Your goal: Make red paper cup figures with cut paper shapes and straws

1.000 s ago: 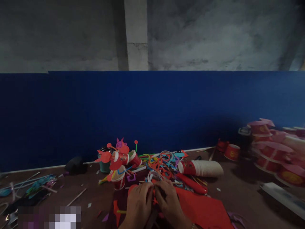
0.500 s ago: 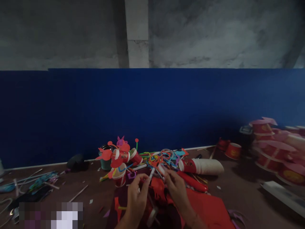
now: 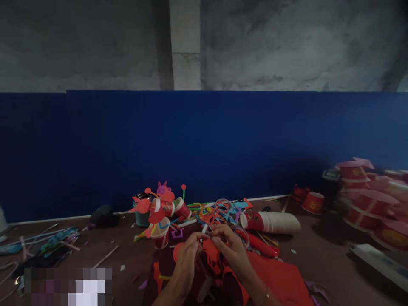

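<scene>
My left hand [image 3: 186, 259] is closed in a pinch, a short white strip [image 3: 204, 228] showing just above its fingertips. Close beside it, my right hand [image 3: 231, 246] has thumb and fingers pressed together; what they hold is too small to make out. The fingertips of both hands nearly meet over red paper cut-outs [image 3: 212, 253]. A round red paper piece [image 3: 177, 251] shows at the outer side of my left hand. Behind the right hand, part of a pale clear ring [image 3: 245, 234] is visible; whether the hand touches it I cannot tell.
Decorated paper cups [image 3: 161, 238] stand left of the hands, beside tangled coloured strips [image 3: 219, 212]. A stack of paper cups [image 3: 277, 223] lies to the right, above red sheets [image 3: 277, 276]. More red cups [image 3: 366, 208] crowd the far right. A blue panel [image 3: 204, 144] rises behind.
Both hands have come closer together, fingertips nearly touching. The white strip, upright in the left fingers before, is now mostly hidden. A round red piece now shows by the left hand.
</scene>
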`<state>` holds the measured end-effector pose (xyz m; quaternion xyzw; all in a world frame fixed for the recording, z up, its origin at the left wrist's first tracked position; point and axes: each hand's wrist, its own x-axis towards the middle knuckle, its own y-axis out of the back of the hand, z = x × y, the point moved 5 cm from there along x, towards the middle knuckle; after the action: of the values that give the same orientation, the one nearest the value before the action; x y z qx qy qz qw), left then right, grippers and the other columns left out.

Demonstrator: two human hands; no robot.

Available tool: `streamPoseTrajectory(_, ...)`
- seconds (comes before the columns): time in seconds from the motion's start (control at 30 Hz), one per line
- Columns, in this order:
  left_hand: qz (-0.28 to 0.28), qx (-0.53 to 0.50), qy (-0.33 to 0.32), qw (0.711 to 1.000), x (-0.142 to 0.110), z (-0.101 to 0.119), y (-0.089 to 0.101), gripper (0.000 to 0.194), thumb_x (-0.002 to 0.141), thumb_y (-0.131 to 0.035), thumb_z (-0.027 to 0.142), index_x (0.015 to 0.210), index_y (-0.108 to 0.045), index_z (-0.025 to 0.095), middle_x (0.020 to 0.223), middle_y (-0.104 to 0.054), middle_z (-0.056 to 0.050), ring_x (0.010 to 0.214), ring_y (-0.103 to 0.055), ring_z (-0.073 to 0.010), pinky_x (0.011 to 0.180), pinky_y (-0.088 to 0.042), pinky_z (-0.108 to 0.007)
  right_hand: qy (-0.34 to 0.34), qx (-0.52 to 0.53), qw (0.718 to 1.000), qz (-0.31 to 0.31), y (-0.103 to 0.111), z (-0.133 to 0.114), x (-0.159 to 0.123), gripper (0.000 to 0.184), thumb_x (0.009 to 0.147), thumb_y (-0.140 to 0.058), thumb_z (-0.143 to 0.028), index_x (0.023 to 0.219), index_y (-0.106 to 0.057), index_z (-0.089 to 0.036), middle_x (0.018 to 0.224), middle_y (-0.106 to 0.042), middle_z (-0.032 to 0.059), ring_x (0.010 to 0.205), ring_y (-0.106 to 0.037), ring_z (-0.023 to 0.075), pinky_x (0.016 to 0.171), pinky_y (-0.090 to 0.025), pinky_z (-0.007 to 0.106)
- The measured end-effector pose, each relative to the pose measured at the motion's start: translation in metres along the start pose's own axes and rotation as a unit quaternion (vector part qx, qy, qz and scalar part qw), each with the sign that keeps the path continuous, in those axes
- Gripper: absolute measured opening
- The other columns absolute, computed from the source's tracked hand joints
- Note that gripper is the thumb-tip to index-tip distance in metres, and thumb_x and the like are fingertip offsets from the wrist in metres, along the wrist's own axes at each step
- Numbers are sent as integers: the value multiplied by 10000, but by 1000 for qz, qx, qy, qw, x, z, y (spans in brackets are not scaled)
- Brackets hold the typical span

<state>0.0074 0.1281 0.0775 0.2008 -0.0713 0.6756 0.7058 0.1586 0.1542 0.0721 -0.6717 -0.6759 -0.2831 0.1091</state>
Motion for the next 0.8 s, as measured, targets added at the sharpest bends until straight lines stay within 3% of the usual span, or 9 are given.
streamPoseTrajectory(0.17, -40, -74, 59, 995, 1, -3, -6, 387, 885, -326, 419, 858, -619, 167, 546, -331, 67, 515, -312, -119, 520, -297, -239, -13, 17, 1000, -16, -5, -8, -2, 198, 811, -571, -346, 684, -580, -195, 930, -608, 77, 942, -580, 233, 846, -436, 337)
streamPoseTrajectory(0.4, -44, 10, 49, 998, 3, 6, -4, 255, 844, -393, 284, 895, -627, 195, 768, -616, -6, 697, -523, -161, 662, -394, -252, 41, -43, 998, -13, -11, -19, -8, 186, 906, -441, -277, 744, -503, -208, 910, -565, 72, 888, -548, 205, 808, -434, 328)
streamPoseTrajectory(0.6, -34, 18, 47, 998, -5, 0, -9, 255, 873, -417, 338, 996, -598, 207, 766, -620, -7, 678, -537, -160, 643, -406, -252, 105, -85, 990, 28, -11, -29, -13, 147, 918, -410, -207, 785, -474, -212, 916, -527, 64, 901, -513, 202, 808, -423, 331)
streamPoseTrajectory(0.8, -6, 2, 53, 999, -4, -5, -9, 309, 875, -426, 375, 1117, -523, 209, 697, -571, 21, 596, -502, -143, 584, -388, -249, 126, -110, 986, 16, -12, -33, -17, 127, 908, -420, -182, 810, -497, -208, 927, -520, 59, 907, -495, 199, 818, -399, 329)
